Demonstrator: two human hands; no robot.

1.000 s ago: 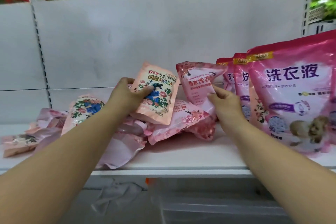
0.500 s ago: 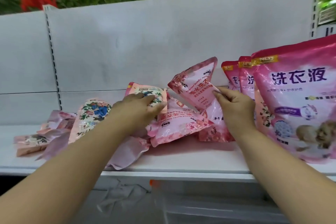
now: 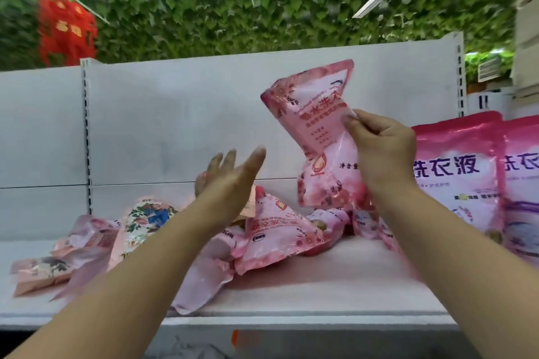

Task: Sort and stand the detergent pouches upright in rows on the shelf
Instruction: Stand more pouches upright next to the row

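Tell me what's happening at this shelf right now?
A person is sorting detergent pouches. The right hand holds a pink pouch lifted above the shelf. The left hand hovers open over a jumbled pile of pouches. Larger pink pouches stand upright at the right.
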